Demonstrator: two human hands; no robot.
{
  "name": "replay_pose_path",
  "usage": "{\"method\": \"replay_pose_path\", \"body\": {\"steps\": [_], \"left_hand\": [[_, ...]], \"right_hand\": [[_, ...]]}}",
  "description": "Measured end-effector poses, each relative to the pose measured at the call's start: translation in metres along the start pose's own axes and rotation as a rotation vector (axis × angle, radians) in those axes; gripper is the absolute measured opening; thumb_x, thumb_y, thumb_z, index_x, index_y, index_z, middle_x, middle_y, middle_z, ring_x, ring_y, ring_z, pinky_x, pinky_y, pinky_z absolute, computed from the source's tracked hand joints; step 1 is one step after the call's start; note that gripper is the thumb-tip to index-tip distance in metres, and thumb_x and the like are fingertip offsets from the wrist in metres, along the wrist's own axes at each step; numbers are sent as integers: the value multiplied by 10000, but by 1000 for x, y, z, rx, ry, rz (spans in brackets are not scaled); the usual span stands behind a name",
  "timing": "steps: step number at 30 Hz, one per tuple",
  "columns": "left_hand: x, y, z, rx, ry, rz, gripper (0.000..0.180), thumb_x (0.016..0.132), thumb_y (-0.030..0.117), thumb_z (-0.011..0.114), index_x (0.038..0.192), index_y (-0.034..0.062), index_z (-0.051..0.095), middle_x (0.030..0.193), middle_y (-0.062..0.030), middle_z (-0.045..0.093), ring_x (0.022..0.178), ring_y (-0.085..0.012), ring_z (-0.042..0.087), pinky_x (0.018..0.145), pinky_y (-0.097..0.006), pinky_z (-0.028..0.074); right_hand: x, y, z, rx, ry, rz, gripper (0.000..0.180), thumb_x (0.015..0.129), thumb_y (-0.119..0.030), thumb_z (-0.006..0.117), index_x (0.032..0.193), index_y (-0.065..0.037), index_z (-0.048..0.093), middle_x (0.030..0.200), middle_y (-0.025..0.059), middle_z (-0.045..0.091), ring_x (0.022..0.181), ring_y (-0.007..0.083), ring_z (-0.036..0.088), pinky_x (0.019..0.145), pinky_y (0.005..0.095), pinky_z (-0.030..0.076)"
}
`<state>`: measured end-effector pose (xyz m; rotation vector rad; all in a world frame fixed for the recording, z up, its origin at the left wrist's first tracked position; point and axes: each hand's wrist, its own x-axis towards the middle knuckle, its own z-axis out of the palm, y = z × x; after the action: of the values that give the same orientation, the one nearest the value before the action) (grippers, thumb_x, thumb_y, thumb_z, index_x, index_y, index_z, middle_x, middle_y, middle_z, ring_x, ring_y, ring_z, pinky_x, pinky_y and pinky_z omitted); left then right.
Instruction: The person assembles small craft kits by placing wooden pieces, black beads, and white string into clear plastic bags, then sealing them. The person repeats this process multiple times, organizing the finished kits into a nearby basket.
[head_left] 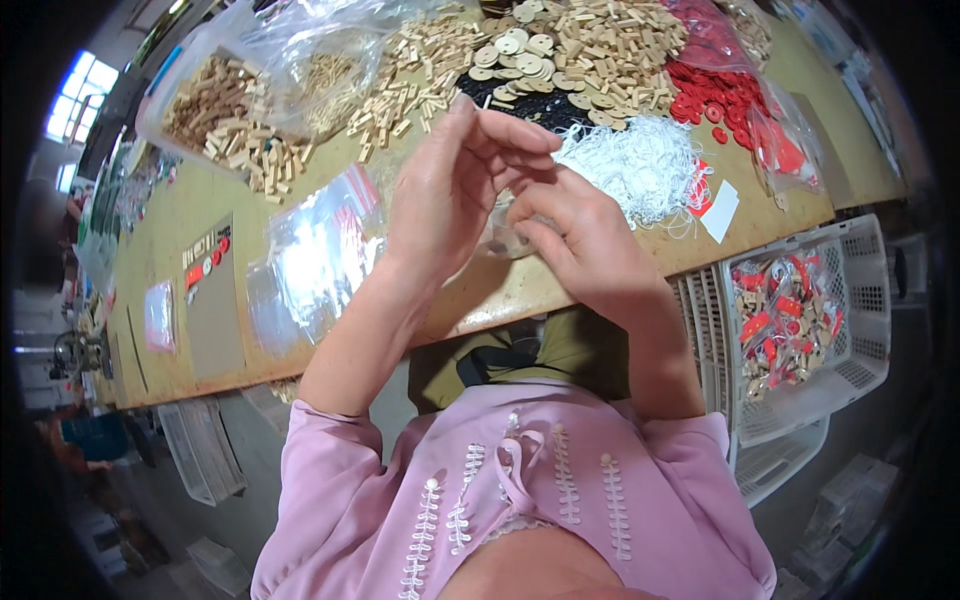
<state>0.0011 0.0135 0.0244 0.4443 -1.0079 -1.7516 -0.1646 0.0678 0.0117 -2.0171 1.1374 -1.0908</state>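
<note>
Between the left hand (430, 200) and the right hand (590, 235), a clear, shiny thing (500, 240) is mostly hidden; its kind, and which of the 2 hands grips it, cannot be told. White string (640, 165) partly covers a red piece (702, 185). The top edge cuts off the heap of wooden blocks (625, 45); the lower edge crops the pink blouse (640, 500). In the upper crate (865, 300), bagged pieces (785, 315) overlap too much to count, and a lower crate (785, 465) is partly hidden beneath. At far left, a machine (82, 355) is blurred.
</note>
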Motion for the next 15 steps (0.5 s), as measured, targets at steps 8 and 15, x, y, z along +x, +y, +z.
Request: {"method": "replay_pose_path", "body": {"steps": [8,15], "left_hand": [[118,-39,-63,1459,-87,401,237,972,96,655,1197,54,717,1053,-108,716,870,-216,694,776,-334,560],[167,-83,-84,1850,-75,418,171,950,212,698,1011,69,768,1003,-109,752,933,-335,709,808,-420,563]], "right_hand": [[-38,-10,-33,-96,166,-76,84,890,33,648,969,6,647,1095,182,683,991,363,675,846,412,544],[-66,-3,-61,-72,236,21,71,902,23,654,965,-5,642,1106,180,681,1008,371,672,856,412,539]]}}
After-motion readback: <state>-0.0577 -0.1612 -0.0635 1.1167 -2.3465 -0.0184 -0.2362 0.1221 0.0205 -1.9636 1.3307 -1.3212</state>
